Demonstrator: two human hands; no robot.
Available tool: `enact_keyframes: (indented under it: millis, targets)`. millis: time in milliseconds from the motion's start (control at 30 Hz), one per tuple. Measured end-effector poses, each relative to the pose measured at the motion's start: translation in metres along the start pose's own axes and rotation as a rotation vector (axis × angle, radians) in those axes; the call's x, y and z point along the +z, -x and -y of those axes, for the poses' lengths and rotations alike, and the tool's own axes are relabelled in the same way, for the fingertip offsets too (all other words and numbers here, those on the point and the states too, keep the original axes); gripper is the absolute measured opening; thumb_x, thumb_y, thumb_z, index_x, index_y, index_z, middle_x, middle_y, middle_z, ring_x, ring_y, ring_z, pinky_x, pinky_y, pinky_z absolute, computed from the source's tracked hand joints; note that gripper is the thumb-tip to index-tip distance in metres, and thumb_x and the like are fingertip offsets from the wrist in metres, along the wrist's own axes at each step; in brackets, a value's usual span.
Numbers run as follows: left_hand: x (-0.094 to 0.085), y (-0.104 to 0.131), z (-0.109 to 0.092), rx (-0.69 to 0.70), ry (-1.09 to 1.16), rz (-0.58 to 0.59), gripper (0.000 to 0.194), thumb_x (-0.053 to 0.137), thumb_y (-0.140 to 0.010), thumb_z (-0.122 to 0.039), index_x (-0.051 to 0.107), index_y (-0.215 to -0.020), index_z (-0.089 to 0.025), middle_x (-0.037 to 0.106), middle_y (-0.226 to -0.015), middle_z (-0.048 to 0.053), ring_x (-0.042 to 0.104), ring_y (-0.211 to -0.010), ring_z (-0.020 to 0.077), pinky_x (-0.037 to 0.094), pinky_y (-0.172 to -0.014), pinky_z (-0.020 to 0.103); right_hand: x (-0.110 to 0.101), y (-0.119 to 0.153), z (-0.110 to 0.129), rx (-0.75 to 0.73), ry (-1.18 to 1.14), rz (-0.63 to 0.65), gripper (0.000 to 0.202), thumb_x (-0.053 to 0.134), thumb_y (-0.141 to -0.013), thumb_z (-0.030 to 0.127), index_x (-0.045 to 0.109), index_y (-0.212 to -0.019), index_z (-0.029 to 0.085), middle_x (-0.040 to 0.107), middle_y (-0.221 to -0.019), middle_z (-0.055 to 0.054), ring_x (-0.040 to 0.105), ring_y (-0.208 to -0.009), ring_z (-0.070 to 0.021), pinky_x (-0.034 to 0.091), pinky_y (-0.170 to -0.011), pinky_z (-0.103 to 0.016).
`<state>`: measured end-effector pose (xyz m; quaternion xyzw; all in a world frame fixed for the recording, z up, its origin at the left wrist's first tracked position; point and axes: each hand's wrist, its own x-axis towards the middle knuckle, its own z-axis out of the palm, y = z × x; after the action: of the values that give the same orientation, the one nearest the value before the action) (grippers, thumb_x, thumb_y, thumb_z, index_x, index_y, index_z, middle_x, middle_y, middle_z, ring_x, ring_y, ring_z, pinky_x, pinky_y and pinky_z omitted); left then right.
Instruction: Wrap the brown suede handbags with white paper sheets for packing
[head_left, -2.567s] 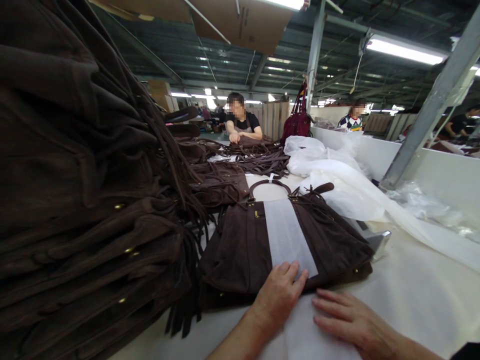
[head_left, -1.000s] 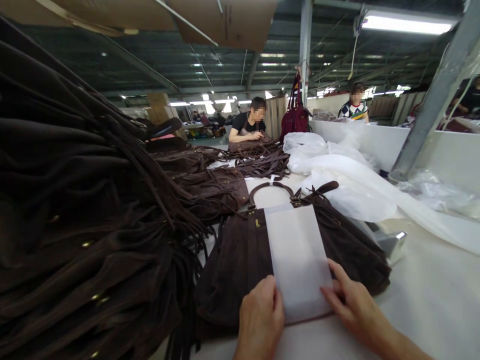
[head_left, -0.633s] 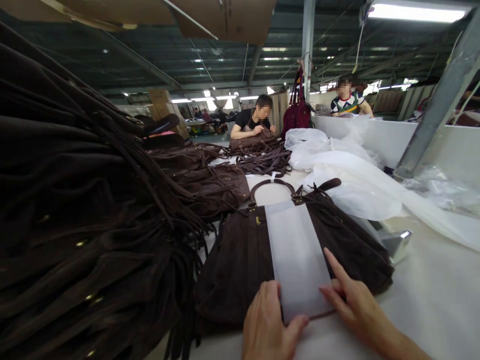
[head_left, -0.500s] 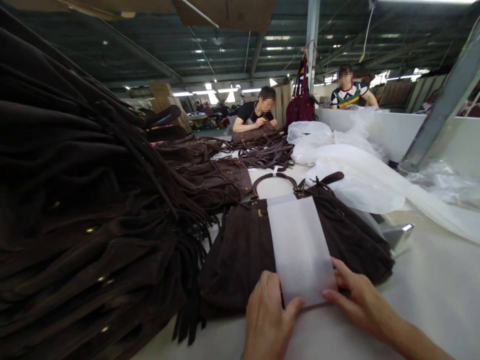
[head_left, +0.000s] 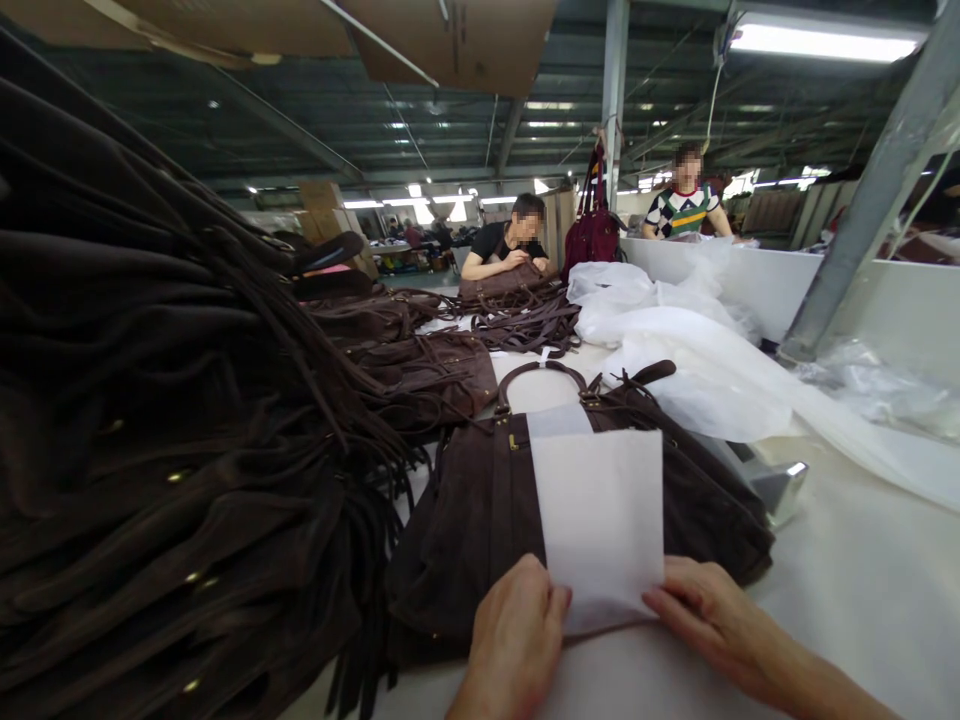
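Observation:
A dark brown handbag [head_left: 457, 520] lies on the white table right in front of me, its looped handle [head_left: 541, 370] pointing away. Over its middle is a folded sheet of white paper [head_left: 604, 510], whose top layer is lifted off the bag; part of the lower layer shows near the handle. My left hand [head_left: 517, 630] pinches the paper's near left corner, and my right hand [head_left: 697, 605] grips its near right edge between thumb and fingers.
A tall pile of dark brown bags [head_left: 150, 450] rises at my left. White plastic wrapping [head_left: 690, 350] is heaped at the back right, near a slanted metal post [head_left: 847, 200]. Two people work beyond the table, one bent over a brown bag [head_left: 510, 282].
The paper's top layer has come up off the bag, its far edge lifting toward me and uncovering the lower layer. Both hands have moved slightly nearer, and the view has tilted up a little.

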<state>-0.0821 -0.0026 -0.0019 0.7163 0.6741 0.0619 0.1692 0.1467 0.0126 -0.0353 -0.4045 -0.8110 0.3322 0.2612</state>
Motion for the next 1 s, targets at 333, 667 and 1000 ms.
enact_keyframes:
  millis: [333,667,1000]
  targets:
    - [0.013,-0.016,-0.005,-0.11,-0.119,0.014,0.037,0.034,-0.094,-0.02,0.069,-0.082,-0.017,0.066,-0.09,0.008,0.066,-0.087,0.0223,0.046,-0.073,0.031,0.03,-0.025,-0.035,0.117,0.296,-0.15,0.021,0.046,-0.09,0.026,0.044,-0.07,0.019,0.054,-0.062,0.004,0.053,-0.056,-0.0104,0.028,-0.054,-0.023]
    - [0.025,-0.018,-0.002,-0.094,-0.226,-0.011,0.031,0.037,-0.092,-0.017,0.067,-0.086,-0.017,0.065,-0.093,0.009,0.066,-0.088,0.0239,0.052,-0.075,0.035,0.034,-0.032,-0.033,-0.059,0.519,-0.226,0.038,0.044,-0.082,0.013,0.058,-0.116,0.022,0.071,-0.078,-0.003,0.067,-0.068,-0.0172,0.042,-0.059,-0.022]
    - [0.044,-0.048,0.001,0.457,-0.324,-0.09,0.043,0.042,-0.09,-0.022,0.051,-0.131,-0.016,0.038,-0.149,0.011,0.032,-0.139,0.0263,0.029,-0.115,0.043,0.008,-0.054,-0.001,0.197,0.74,0.125,0.021,0.052,-0.087,0.016,0.069,-0.093,0.026,0.072,-0.081,-0.005,0.069,-0.077,-0.0246,0.045,-0.061,-0.027]
